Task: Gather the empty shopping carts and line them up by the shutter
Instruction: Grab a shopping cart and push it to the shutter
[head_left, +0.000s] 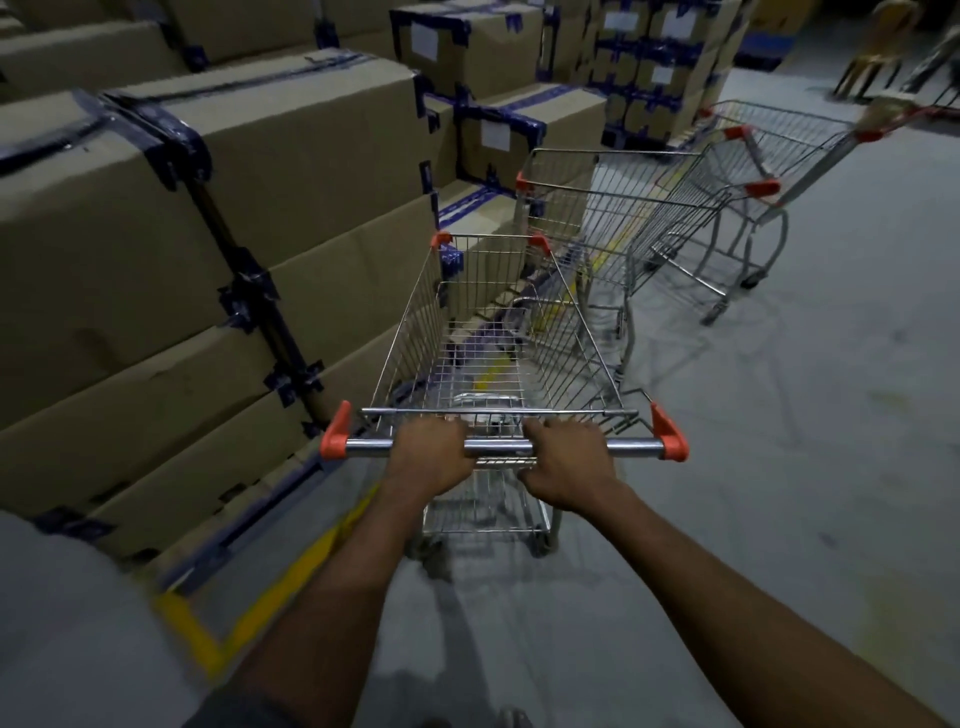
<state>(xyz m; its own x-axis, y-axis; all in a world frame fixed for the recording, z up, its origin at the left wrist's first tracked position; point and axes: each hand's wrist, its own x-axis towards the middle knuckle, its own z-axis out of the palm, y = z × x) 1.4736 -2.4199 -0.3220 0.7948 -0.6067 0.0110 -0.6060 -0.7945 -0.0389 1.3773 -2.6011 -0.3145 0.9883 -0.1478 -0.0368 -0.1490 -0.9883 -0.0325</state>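
An empty wire shopping cart (493, 332) with orange corner caps stands right in front of me. My left hand (431, 454) and my right hand (566, 462) both grip its chrome handle bar (498, 447), side by side near the middle. Ahead and to the right, a second empty cart (587, 218) stands at an angle. A third cart (753, 171) sits behind it, its basket nested against the second one. No shutter is in view.
Tall stacks of taped cardboard boxes (182, 249) line the left side, close to my cart. A yellow floor line (291, 577) runs along their base. Grey concrete floor (779, 467) spreads to the right. A yellow chair (878, 52) stands at the far right back.
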